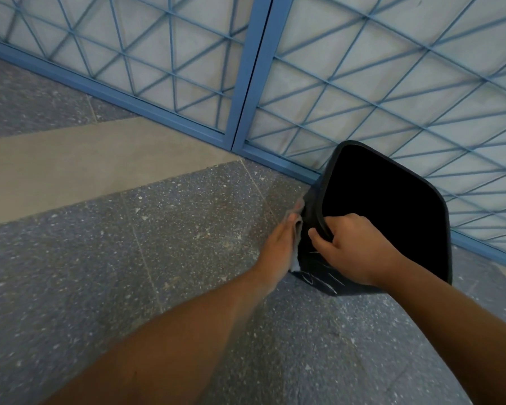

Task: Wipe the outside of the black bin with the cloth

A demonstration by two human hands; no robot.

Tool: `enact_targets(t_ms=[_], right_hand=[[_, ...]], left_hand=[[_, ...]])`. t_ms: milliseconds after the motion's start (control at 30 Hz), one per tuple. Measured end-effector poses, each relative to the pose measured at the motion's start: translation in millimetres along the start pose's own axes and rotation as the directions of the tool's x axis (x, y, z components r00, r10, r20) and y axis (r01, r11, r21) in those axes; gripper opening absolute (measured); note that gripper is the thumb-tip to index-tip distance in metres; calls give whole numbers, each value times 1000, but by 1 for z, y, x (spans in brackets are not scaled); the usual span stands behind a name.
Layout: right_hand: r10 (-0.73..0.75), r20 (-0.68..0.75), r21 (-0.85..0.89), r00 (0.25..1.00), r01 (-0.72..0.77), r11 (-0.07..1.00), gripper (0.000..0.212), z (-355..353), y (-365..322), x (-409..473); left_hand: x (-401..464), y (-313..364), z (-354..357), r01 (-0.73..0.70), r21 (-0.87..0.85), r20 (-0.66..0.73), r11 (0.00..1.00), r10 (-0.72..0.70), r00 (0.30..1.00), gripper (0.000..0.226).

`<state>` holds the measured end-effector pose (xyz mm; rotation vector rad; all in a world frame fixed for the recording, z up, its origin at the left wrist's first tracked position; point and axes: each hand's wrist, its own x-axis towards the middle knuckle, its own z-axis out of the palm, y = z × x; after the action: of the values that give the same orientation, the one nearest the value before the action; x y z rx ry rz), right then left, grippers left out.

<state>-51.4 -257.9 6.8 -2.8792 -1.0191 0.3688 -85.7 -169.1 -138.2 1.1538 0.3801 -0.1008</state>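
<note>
Left hand [278,247] is being held flat, fingers straight, and the cloth [298,235] is being pressed onto the 9 o'clock side of the black bin [314,261]. Rim's being gripped at 7 o'clock by the right hand [360,252]; inside's just dark, contents can't be told.

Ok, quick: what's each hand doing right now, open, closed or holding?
Left hand: open, flat, pressing the cloth on the bin side.
Right hand: closed on the bin rim.

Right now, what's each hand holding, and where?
Right hand grips the square black bin by its rim; left hand presses the grey cloth against its side.
</note>
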Motion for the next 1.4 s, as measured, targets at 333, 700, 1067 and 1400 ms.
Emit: enact_targets(t_ms=[333,700,1067,1400], right_hand=[[12,17,23,1000,-12,1000,41,-1,0,1],[-15,-17,-22,1000,15,1000,41,0,0,-2],[-39,-15,-26,999,38,999,41,-1,-1,-1],[-38,-3,9,999,38,999,39,0,2,0]], left_hand=[[2,15,0,68,-20,-29,998,-68,997,54],[9,5,4,70,-81,-83,994,-77,994,56],[0,14,10,-53,-40,-58,998,51,997,50],[9,12,11,-51,-135,-33,990,47,998,56]])
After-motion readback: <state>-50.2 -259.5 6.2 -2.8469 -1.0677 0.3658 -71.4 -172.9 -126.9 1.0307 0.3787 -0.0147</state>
